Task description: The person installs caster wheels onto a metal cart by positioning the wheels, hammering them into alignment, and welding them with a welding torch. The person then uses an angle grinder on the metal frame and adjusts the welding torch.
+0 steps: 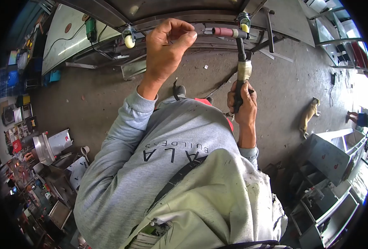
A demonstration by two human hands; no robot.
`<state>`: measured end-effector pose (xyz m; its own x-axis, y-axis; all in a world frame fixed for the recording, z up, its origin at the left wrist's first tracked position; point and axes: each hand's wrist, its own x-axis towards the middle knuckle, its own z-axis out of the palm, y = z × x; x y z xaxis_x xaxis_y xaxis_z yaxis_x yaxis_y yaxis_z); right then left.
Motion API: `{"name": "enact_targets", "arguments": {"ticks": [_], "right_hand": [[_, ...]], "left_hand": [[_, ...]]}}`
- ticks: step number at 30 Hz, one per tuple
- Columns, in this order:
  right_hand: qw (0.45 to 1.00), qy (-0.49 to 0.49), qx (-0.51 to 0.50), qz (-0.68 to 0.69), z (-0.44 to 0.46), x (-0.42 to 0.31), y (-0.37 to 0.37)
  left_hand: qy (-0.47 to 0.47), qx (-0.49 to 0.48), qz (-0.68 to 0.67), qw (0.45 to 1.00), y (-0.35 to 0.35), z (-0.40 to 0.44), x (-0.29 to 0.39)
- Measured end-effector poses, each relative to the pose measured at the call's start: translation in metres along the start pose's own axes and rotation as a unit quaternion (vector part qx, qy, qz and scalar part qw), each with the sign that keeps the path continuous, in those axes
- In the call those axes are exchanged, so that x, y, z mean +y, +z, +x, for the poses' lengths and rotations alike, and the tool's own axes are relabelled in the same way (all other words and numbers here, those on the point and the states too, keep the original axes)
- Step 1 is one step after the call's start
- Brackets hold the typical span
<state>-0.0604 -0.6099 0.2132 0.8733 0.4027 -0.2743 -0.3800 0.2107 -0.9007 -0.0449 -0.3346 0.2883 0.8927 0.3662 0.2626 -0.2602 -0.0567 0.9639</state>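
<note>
My left hand [165, 52] is raised below a metal frame [184, 18], its thumb and fingertips pinched together; whatever is between them is too small to make out. The black handle of a welding torch [245, 70] is in my right hand [244, 101], its grip partly hidden by my fingers. Pale tape wraps the torch's neck. Its pink nozzle points left, towards my left fingertips, with a gap between. One caster [129, 41] shows left of my left hand, and another [245, 27] is beside the torch head.
A green power tool [91, 30] lies on a sheet-metal surface [65, 37] at upper left. A dog [309, 116] lies on the floor to the right, near metal cabinets [331, 155]. Part of a person [360, 118] shows at far right. Tools and scrap crowd the lower left.
</note>
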Motion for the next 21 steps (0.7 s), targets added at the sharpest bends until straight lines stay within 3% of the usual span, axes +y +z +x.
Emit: {"name": "enact_targets", "arguments": {"ticks": [19,21], "right_hand": [[1.0,-0.001,-0.022,-0.018,0.008,-0.003,0.005],[0.998,0.025,0.038,-0.031,0.003,-0.003,0.004]], "left_hand": [[-0.006,-0.023,0.042,0.999,0.006,0.007,-0.011],[-0.037,-0.027,0.036,0.998,0.009,0.004,-0.004]]}}
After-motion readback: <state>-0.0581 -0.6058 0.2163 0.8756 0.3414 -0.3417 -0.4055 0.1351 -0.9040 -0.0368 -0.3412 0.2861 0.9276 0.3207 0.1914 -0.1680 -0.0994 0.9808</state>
